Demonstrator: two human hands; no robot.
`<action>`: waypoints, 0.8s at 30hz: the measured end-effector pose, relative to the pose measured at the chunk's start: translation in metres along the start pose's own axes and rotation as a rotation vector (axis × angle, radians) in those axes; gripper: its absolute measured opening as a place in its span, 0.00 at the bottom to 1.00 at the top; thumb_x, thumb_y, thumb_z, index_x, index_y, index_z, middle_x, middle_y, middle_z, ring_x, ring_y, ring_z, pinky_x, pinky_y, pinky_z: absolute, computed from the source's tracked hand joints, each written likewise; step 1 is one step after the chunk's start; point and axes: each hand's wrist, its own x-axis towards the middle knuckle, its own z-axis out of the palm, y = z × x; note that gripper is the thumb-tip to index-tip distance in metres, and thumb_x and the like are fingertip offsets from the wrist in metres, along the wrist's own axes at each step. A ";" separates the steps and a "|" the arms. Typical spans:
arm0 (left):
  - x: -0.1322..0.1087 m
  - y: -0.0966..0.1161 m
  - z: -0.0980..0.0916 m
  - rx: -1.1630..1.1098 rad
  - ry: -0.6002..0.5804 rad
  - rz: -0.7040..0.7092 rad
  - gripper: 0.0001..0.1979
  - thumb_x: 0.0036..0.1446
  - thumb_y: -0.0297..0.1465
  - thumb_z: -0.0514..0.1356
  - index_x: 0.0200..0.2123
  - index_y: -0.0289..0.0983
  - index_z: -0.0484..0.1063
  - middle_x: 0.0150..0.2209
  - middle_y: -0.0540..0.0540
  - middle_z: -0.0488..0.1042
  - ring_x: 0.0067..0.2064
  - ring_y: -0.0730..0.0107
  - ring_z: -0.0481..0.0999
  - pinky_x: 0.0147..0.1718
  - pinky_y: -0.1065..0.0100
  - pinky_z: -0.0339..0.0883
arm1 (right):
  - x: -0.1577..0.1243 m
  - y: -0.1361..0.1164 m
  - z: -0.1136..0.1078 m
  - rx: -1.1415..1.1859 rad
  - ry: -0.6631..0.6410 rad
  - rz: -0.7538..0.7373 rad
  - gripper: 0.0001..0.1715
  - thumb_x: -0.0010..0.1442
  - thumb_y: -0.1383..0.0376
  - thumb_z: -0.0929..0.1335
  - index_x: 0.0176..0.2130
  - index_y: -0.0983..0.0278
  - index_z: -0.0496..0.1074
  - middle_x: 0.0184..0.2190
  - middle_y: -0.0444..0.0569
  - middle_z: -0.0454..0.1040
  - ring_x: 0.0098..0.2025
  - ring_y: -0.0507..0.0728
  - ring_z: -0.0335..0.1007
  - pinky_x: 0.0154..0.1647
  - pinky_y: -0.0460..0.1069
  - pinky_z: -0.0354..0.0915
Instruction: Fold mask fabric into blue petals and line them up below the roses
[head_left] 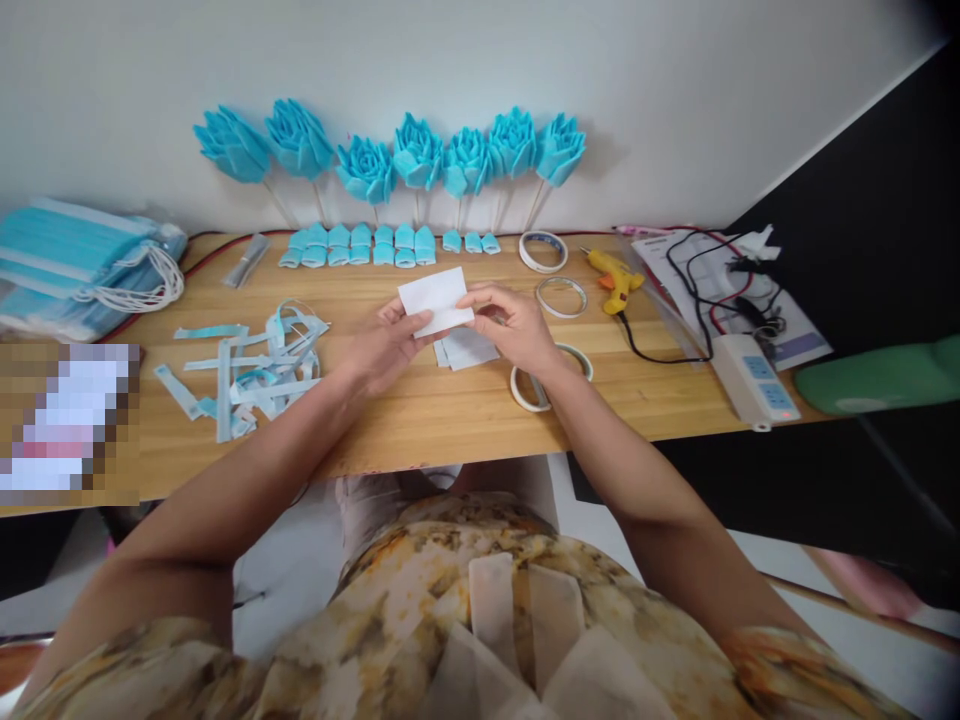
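A small white rectangular piece (433,296), of paper or thin fabric, is held up between my two hands above the table. My left hand (386,345) grips its lower left side, thumb on the front face. At its right edge, my right hand (512,322) pinches the piece between thumb and fingers. Below them, more pale rectangular pieces (471,350) lie on the wood, partly hidden by my hands. A tape roll (525,390) sits under my right wrist, which covers part of it.
Blue flowers (365,170) on sticks lean against the wall behind rows of folded blue petals (360,245). Cut mask strips (247,365) and stacked masks (67,250) lie left. Rightward are tape rolls (544,252), a yellow glue gun (619,285), a power strip (752,378) and a green bottle (877,378).
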 end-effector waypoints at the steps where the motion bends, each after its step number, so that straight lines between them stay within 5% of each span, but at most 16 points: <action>1: 0.000 -0.001 -0.001 0.009 -0.007 0.000 0.18 0.53 0.28 0.72 0.49 0.38 0.81 0.53 0.43 0.83 0.60 0.54 0.78 0.62 0.53 0.71 | 0.000 0.000 0.000 0.003 0.004 0.022 0.07 0.58 0.63 0.73 0.38 0.59 0.80 0.46 0.49 0.81 0.50 0.58 0.77 0.48 0.53 0.72; 10: 0.001 -0.006 -0.006 0.062 -0.013 0.010 0.17 0.52 0.32 0.74 0.46 0.39 0.82 0.51 0.43 0.83 0.52 0.58 0.82 0.59 0.56 0.72 | 0.001 -0.006 0.006 0.053 0.052 0.182 0.13 0.56 0.54 0.73 0.33 0.62 0.75 0.31 0.45 0.78 0.31 0.53 0.73 0.33 0.48 0.67; 18: 0.004 -0.005 -0.005 0.048 0.039 0.046 0.25 0.54 0.43 0.74 0.50 0.37 0.79 0.54 0.39 0.81 0.56 0.53 0.81 0.57 0.55 0.74 | 0.004 -0.005 0.007 0.020 0.099 0.184 0.12 0.53 0.56 0.72 0.31 0.63 0.73 0.29 0.44 0.76 0.30 0.51 0.69 0.34 0.49 0.68; 24: 0.003 -0.007 -0.006 0.212 0.075 0.055 0.32 0.47 0.40 0.78 0.55 0.39 0.76 0.57 0.39 0.80 0.52 0.54 0.83 0.50 0.57 0.77 | 0.004 -0.006 0.007 -0.008 0.107 0.181 0.11 0.53 0.56 0.71 0.30 0.62 0.73 0.29 0.44 0.77 0.30 0.51 0.69 0.35 0.49 0.68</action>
